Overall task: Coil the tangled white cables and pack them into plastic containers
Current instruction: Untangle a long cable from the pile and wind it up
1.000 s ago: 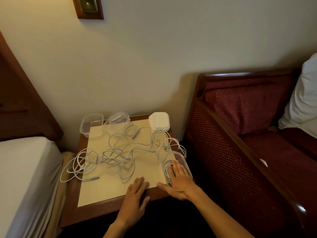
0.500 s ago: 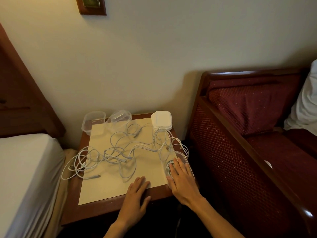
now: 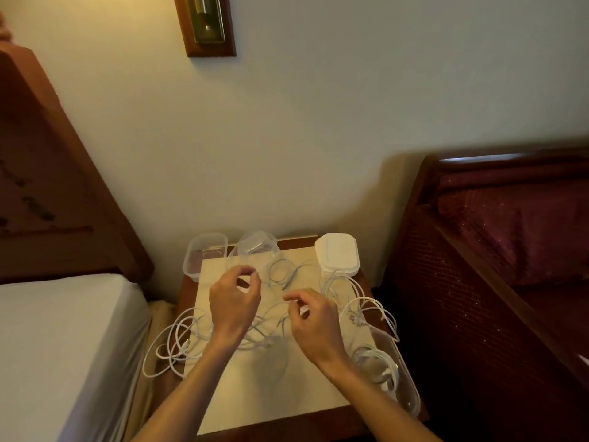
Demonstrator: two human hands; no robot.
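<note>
Several tangled white cables (image 3: 178, 339) sprawl over the cream top (image 3: 318, 387) of a small wooden table, with loops hanging past its left edge. My left hand (image 3: 234, 301) and my right hand (image 3: 310, 317) hover over the middle of the tangle, fingers curled, thumb and forefinger close together. Blur hides whether either pinches a cable. Two clear plastic containers (image 3: 205, 256) (image 3: 258, 247) stand at the back left; the second one is tilted. A stack of white lids (image 3: 337, 255) sits at the back right. Another clear container (image 3: 401, 387) at the front right holds a coiled cable.
A bed with a white sheet (image 3: 63, 346) and a wooden headboard (image 3: 63, 186) stands close on the left. A dark red sofa with a wooden frame (image 3: 510, 234) stands on the right. The wall behind the table carries a framed brass plate (image 3: 207, 23).
Both hands lifted off the table's front edge and moved forward over the cables, fingers going from flat to curled. The view tilted and closed in on the table.
</note>
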